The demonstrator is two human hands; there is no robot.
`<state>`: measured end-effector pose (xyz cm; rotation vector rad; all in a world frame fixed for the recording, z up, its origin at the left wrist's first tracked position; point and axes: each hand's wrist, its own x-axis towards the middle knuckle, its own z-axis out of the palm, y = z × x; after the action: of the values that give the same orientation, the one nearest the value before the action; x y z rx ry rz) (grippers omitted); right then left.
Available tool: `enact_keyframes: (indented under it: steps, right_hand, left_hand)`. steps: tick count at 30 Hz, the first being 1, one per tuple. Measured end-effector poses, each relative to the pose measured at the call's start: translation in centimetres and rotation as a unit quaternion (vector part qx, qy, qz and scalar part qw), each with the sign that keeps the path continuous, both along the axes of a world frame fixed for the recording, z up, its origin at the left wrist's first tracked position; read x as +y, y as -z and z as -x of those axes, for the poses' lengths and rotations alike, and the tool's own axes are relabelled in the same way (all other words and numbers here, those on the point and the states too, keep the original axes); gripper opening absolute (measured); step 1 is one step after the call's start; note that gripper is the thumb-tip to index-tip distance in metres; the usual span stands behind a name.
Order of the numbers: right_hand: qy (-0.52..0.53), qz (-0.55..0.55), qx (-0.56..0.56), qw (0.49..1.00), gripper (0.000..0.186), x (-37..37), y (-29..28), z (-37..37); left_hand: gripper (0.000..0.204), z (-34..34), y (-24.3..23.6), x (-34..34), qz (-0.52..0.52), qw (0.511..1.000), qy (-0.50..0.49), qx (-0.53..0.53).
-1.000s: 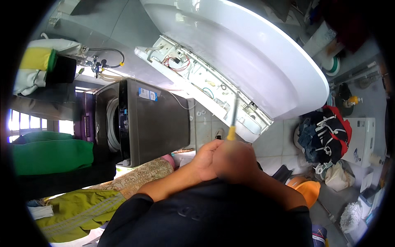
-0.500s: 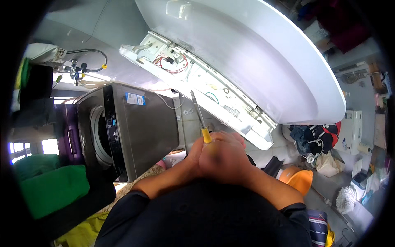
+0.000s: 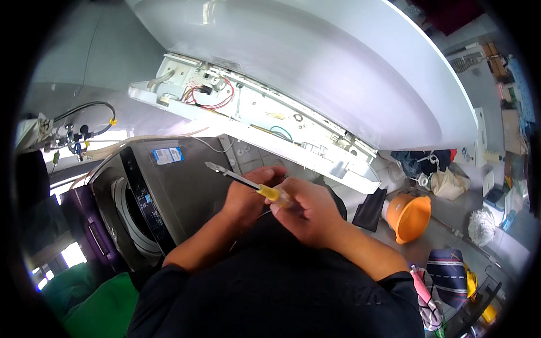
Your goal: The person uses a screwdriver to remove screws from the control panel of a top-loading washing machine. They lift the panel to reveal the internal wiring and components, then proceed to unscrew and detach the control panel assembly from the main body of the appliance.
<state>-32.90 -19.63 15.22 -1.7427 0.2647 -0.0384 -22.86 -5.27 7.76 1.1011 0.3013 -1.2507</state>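
My right hand [image 3: 311, 211] is closed round the handle of a screwdriver [image 3: 246, 180]. The handle is yellow and clear, and the long metal shaft slants up to the left, passing over my left hand [image 3: 248, 194]. The left fingers are curled in beside the shaft; what they may hold is hidden. Beyond both hands lies a long white panel housing [image 3: 262, 115], uncovered, with red and green wires and small parts inside. It runs along the edge of a large, pale, curved appliance body [image 3: 315, 73]. The screwdriver's tip touches nothing.
A grey top-loading washing machine [image 3: 191, 186] stands close at my left, with taps and hoses [image 3: 76, 138] behind it. To the right are an orange basin [image 3: 416, 217], a black flat item [image 3: 370, 209], a white mop head [image 3: 482, 226] and a bag of clothes [image 3: 422, 163].
My hands have come apart from being clasped together. The screwdriver has swung from nearly upright to slanting left, held in my right hand. The view has shifted a little.
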Motion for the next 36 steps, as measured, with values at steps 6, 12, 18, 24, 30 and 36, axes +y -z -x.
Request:
enact_keyframes:
  steps: [6,12,18,24,30,36]
  right_hand:
    - [0.137,-0.029,0.142,0.980,0.015,-5.3,-0.9,5.3]
    - [0.222,-0.064,0.193,0.954,0.015,-10.0,-0.3,10.7]
    - [0.101,0.002,0.178,0.979,0.023,-15.1,0.9,11.0]
    - [0.007,-0.045,0.165,0.985,0.028,-17.5,2.9,11.4]
    - [0.014,-0.044,0.126,0.991,0.038,-18.5,3.8,12.6]
    - [0.051,-0.045,0.076,0.995,0.041,-18.7,3.2,12.0]
  left_hand:
    - [0.034,-3.6,-0.1,-0.2,-0.135,0.990,-0.024,-0.030]
    - [0.047,-4.1,-2.2,-2.3,-0.216,0.975,0.028,-0.035]
    - [0.043,-3.2,-3.2,-7.0,-0.288,0.956,-0.017,-0.052]
    - [0.027,-2.1,-1.6,-7.9,-0.291,0.946,-0.120,-0.080]
    - [0.025,-2.8,-1.8,-7.4,-0.270,0.951,-0.137,-0.067]
    - [0.022,-3.4,-2.9,-8.7,-0.261,0.951,-0.150,-0.063]
